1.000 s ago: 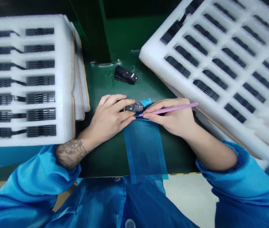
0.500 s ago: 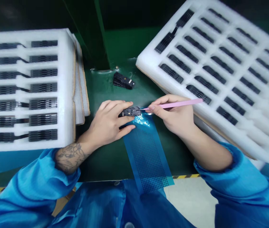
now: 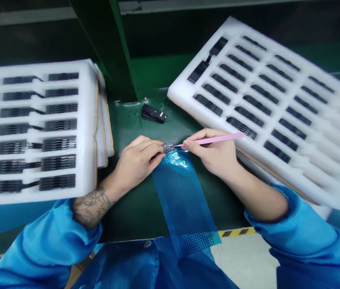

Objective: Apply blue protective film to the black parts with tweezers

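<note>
My left hand pinches a small black electronic part between its fingertips, just above the near end of a blue perforated film strip. My right hand grips pink tweezers, and their tip reaches the part's right side. The fingers hide most of the part's underside. A second, larger black component lies on the green bench mat beyond my hands, touching neither of them.
White foam trays with rows of black parts lie stacked at the left. Another foam tray, also with rows of black parts, sits tilted at the right. A green post stands behind the mat, and a yellow-and-black striped edge runs along the front.
The view has tilted upward, so everything sits lower in the frame. My hands have drawn closer together around the part. The blue tab seen over the part earlier no longer shows.
</note>
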`<state>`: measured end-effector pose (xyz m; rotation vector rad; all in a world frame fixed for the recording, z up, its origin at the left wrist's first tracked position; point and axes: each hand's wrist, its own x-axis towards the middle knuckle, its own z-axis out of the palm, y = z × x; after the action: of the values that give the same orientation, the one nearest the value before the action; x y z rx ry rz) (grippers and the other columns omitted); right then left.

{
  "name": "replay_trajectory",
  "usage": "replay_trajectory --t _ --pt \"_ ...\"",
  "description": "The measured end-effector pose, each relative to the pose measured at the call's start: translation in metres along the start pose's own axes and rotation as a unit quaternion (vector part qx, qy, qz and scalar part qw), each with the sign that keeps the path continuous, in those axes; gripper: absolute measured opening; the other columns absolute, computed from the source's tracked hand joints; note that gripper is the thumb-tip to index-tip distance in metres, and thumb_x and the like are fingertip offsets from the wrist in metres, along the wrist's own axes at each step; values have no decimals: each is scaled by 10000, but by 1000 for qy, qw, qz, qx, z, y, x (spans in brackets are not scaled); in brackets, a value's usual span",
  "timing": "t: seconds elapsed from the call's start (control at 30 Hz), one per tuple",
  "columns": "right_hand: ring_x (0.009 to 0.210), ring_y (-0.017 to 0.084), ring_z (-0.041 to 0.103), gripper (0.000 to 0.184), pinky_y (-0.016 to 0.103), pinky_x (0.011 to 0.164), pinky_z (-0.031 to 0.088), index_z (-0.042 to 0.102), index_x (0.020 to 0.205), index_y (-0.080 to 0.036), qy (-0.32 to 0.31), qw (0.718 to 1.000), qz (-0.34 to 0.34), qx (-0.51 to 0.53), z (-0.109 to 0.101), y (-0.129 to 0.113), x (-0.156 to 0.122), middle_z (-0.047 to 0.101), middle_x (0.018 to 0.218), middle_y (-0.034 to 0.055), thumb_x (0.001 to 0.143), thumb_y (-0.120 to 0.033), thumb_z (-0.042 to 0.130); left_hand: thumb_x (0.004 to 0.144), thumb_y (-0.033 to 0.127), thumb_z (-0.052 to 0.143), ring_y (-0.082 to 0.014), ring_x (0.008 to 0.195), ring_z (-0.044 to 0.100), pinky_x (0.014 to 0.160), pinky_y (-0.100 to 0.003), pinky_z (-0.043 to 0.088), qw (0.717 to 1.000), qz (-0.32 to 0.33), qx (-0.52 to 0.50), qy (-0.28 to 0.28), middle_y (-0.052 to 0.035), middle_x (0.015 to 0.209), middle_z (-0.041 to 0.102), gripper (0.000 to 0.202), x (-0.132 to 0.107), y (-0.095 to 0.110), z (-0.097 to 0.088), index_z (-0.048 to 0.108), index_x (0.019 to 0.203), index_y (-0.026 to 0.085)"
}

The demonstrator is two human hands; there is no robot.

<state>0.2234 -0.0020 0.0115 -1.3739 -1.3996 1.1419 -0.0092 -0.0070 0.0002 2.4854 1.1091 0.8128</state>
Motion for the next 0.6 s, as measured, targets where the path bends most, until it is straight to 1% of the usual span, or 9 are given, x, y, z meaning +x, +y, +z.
replay_trajectory --t 0.17,0.6 --pt "670 174 720 150 284 596 553 757 771 -192 5 1000 15 -3 3 1 2 775 751 48 784 -323 828 935 219 674 -175 984 678 871 -318 585 1000 -3 -2 4 -29 1071 759 55 -1 0 -1 677 982 191" --pt "664 170 714 157 278 586 547 760 766 -183 1 1000 12 -17 3 -1 0 776 752 52 783 -324 827 930 232 685 -171 970 670 857 -310 582 1000 -12 3 -4 -17 1088 759 70 -1 1 0 678 993 203"
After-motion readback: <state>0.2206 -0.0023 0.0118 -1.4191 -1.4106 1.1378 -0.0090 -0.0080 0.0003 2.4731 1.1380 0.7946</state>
